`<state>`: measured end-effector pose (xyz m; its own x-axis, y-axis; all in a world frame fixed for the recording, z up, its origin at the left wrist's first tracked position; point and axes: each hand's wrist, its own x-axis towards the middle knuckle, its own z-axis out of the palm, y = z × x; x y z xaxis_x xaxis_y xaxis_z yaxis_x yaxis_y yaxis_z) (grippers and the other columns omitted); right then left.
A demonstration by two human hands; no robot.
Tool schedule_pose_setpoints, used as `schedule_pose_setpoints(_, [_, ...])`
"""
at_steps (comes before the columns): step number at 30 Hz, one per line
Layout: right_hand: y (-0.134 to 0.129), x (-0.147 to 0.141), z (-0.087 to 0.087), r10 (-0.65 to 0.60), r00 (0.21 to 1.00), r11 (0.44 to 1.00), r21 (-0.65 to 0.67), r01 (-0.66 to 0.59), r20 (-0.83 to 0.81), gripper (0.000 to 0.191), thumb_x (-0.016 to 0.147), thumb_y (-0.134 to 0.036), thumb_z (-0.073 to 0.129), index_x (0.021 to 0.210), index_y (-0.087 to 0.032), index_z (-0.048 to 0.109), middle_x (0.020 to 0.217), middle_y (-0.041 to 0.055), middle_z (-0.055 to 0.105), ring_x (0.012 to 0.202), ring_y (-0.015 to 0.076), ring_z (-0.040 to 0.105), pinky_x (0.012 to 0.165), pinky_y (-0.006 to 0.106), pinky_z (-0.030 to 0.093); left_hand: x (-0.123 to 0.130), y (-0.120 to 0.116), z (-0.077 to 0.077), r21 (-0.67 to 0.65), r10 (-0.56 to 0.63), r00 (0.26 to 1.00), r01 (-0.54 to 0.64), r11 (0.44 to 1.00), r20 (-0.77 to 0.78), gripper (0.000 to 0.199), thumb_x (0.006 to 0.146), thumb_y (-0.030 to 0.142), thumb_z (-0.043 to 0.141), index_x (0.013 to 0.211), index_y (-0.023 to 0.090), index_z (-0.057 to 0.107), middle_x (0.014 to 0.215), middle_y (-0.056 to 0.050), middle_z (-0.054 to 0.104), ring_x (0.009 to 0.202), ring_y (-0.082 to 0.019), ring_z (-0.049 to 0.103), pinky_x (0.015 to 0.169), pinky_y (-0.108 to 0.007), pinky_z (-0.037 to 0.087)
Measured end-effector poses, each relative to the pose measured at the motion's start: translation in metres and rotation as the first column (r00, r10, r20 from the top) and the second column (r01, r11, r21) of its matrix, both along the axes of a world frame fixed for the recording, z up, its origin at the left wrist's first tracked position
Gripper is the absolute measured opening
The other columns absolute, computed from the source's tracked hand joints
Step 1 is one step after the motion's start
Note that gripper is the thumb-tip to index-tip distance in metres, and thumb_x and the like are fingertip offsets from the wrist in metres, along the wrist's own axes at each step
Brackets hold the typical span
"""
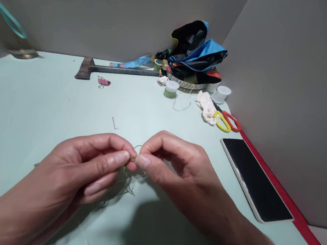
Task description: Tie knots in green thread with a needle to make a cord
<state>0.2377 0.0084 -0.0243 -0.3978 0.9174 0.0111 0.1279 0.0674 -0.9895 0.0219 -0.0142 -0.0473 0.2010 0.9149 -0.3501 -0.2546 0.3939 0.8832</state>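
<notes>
Both hands meet above the pale green table [34,115]. Left hand [87,169] and right hand [176,167] pinch one fine thread [134,158], fingertips touching.

I log a pale mint-green table [35,108]. At one o'clock: scissors [227,121] with one yellow and one red handle, beside a cream cloth scrap [207,107]. At twelve: crumpled fabric [195,51] in black, blue and red. At three: a black-screened phone [255,180], white-edged, against a red strip [302,223]. At eleven: a pink binder clip [103,81] and a dark grey hatchet [110,70].
</notes>
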Motion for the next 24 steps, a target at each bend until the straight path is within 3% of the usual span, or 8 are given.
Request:
schedule_pose_setpoints(7, [0.002,0.002,0.001,-0.04,0.994,0.999,-0.038,0.037,-0.1,0.024,0.101,-0.024,0.09,0.082,-0.026,0.077,0.086,-0.0046,0.074,0.08,0.0152,0.061,0.07,0.032,0.046,-0.002,-0.001,-0.003,-0.022,0.001,1.0,-0.002,1.0,-0.017,0.038,0.08,0.054,0.119,0.085,0.022,0.099,0.06,0.004,0.053,0.054,-0.006,0.032,0.045,-0.012,0.033])
schedule_pose_setpoints(11, [0.003,0.003,0.002,0.004,0.973,0.974,-0.218,-0.055,-0.23,0.025,0.095,-0.021,0.1,0.084,-0.025,0.077,0.084,-0.0052,0.076,0.077,0.0146,0.059,0.07,0.029,0.048,-0.002,0.001,-0.001,-0.004,0.011,1.0,-0.011,1.0,-0.007,0.039,0.078,0.054,0.121,0.082,0.022,0.099,0.059,0.004,0.056,0.05,-0.004,0.029,0.042,-0.011,0.033])
schedule_pose_setpoints(14, [0.004,0.005,0.001,0.004,0.955,0.95,-0.298,-0.097,-0.298,0.025,0.093,-0.019,0.102,0.085,-0.027,0.079,0.089,-0.0045,0.081,0.084,0.0164,0.068,0.076,0.029,0.055,-0.004,0.001,0.0,-0.047,0.028,1.0,-0.028,0.998,-0.012,0.038,0.074,0.052,0.123,0.081,0.023,0.098,0.057,0.003,0.059,0.049,-0.005,0.038,0.041,-0.012,0.036])
schedule_pose_setpoints(19, [0.003,0.01,-0.002,0.012,0.957,0.945,-0.309,-0.106,-0.291,0.021,0.096,-0.025,0.1,0.088,-0.032,0.082,0.093,-0.0039,0.082,0.095,0.0207,0.079,0.088,0.033,0.065,-0.006,-0.002,0.002,-0.115,0.058,0.997,-0.064,0.991,-0.052,0.04,0.067,0.049,0.127,0.086,0.028,0.098,0.063,-0.001,0.069,0.049,-0.009,0.044,0.038,-0.016,0.04])
schedule_pose_setpoints(24, [0.002,0.01,-0.001,0.003,0.963,0.939,-0.331,-0.096,-0.269,0.02,0.095,-0.026,0.099,0.086,-0.033,0.083,0.087,-0.0029,0.081,0.087,0.0211,0.074,0.089,0.034,0.067,-0.011,-0.002,-0.001,-0.1,0.066,0.994,-0.074,0.992,-0.081,0.04,0.067,0.051,0.126,0.086,0.028,0.098,0.069,-0.004,0.076,0.049,-0.009,0.046,0.037,-0.017,0.04])
